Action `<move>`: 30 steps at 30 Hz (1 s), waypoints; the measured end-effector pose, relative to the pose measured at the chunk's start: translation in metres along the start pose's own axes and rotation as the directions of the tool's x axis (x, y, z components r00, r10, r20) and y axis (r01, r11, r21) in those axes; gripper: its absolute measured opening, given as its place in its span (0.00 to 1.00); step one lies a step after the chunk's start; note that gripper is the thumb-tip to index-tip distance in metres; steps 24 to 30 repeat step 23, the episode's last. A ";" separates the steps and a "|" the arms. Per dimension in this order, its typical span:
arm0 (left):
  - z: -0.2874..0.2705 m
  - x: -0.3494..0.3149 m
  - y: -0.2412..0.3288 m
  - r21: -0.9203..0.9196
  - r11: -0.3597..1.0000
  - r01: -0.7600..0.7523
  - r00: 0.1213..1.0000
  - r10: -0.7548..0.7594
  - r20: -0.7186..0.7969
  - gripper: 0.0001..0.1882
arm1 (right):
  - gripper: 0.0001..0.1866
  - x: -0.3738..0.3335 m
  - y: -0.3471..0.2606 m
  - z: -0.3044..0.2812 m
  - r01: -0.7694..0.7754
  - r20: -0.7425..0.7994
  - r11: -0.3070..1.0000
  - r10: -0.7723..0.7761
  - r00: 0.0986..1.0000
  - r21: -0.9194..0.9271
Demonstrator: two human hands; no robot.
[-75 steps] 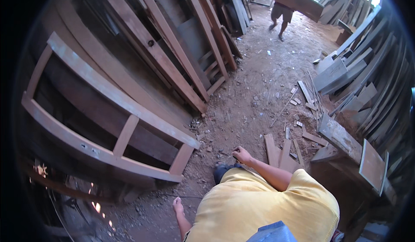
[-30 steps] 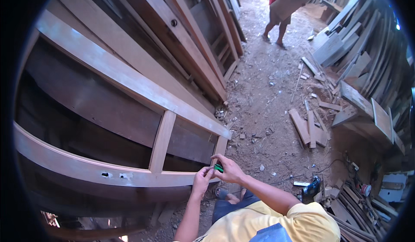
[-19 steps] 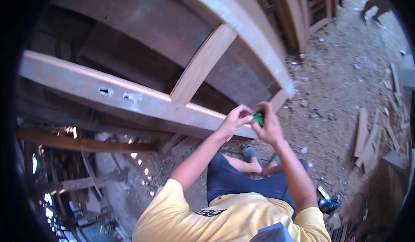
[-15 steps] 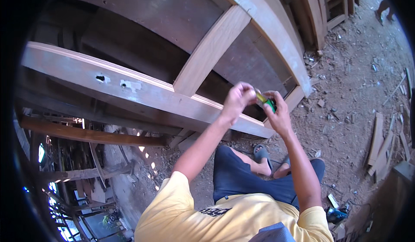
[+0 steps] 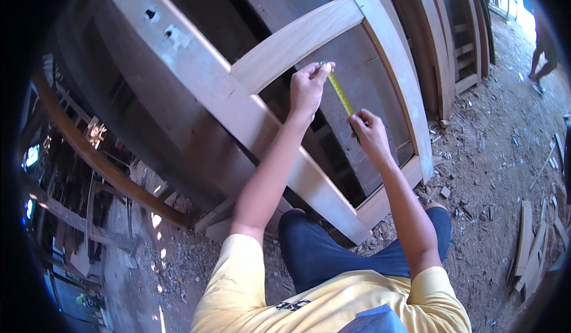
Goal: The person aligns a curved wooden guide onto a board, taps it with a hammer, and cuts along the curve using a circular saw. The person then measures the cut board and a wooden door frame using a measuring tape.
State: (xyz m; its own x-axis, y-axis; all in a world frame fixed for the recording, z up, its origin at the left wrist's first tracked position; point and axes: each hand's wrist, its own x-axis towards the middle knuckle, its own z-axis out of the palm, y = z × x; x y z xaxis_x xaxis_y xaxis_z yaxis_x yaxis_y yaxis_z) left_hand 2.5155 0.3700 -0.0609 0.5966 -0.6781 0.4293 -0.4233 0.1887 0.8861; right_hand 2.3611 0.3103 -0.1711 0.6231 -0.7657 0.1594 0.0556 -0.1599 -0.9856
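Note:
A yellow tape measure point(image 5: 340, 94) is drawn out between my two hands, over the open panel of a wooden door frame. My left hand point(image 5: 308, 89) pinches the blade's end, just below the pale crosspiece point(image 5: 297, 38). Closer to the frame's lower end, my right hand point(image 5: 370, 129) grips the tape's case, which is mostly hidden by the fingers; a bit of dark green shows. The frame's left stile point(image 5: 208, 86) has two mortised holes. Its right stile point(image 5: 389, 59) curves in this view. Both forearms reach over the frame.
More wooden frames point(image 5: 440, 47) lean in a row at the right. Scrap wood strips point(image 5: 529, 244) lie on the dirt floor at the far right. Another person's legs point(image 5: 540, 65) show at the upper right. A curved brown timber point(image 5: 107, 166) stands at the left.
The tape's blade has been pulled out longer as my hands moved apart. My left hand went up toward the crosspiece. The view has turned, and another person's legs show more.

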 end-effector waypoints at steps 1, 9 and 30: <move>0.002 0.002 -0.005 -0.038 0.998 -0.054 0.998 0.052 -0.042 0.13 | 0.14 0.003 0.000 0.006 0.011 0.017 1.000 -0.011 1.000 0.005; 0.007 0.015 -0.013 -0.011 0.989 -0.147 0.977 0.144 -0.158 0.16 | 0.13 0.025 -0.002 0.018 0.042 0.067 0.990 -0.051 0.996 0.136; 0.003 0.012 -0.023 -0.104 0.987 -0.122 0.955 0.088 -0.283 0.14 | 0.13 0.042 0.014 0.022 0.095 0.119 0.994 -0.100 0.988 0.045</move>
